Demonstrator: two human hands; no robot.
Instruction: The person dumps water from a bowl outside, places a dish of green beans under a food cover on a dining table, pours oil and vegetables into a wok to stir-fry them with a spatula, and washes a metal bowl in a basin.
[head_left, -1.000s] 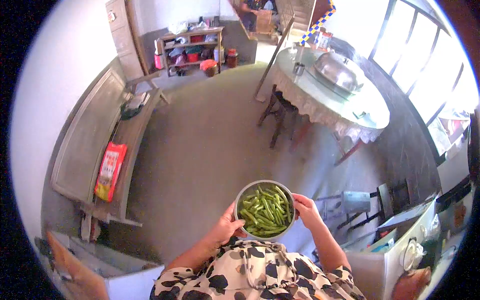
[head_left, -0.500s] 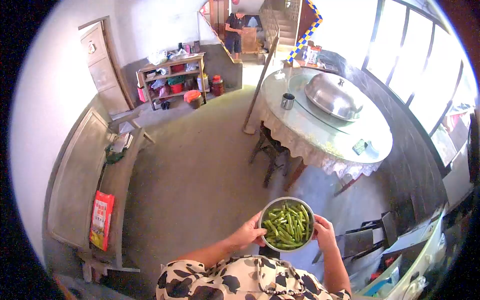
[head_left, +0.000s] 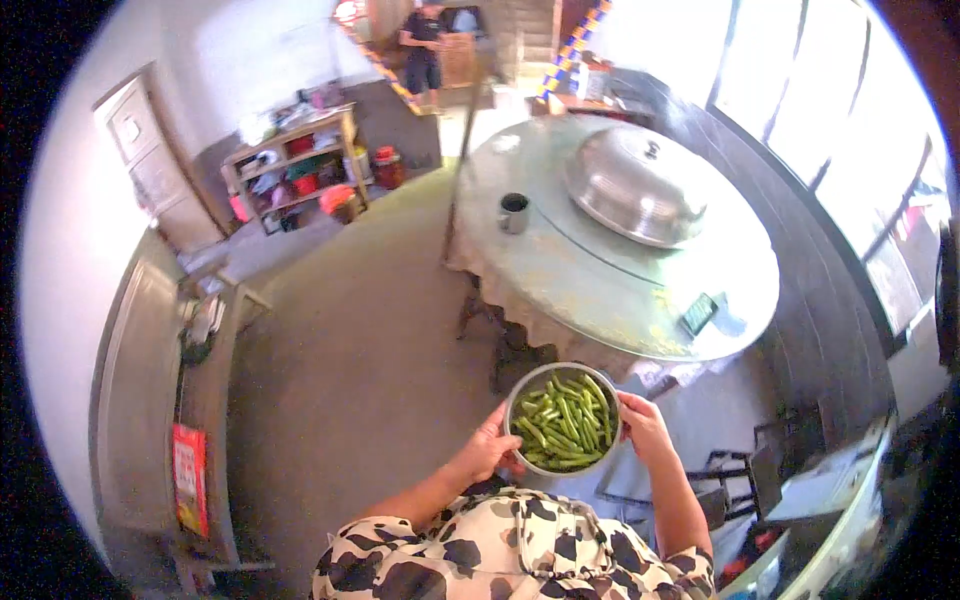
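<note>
Between my hands is a round metal bowl holding cut green beans. My left hand grips the bowl's left rim, thumb on the edge and fingers around the outside. On the opposite side, my right hand is closed on the right rim, its fingers partly hidden behind the bowl. Just beyond the bowl stands a round table with a glass top and a lace-edged cloth. On it are a large domed metal lid, a metal mug and a phone-like dark object.
Dark chairs stand at the right, below the table. A wooden bench with a red bag runs along the left wall. Shelves and a red-topped bin are farther back. A person stands in the doorway.
The table appears closer and larger, shifted left in view. My hands and the bowl sit slightly higher and farther left, with both hands still holding the rim.
</note>
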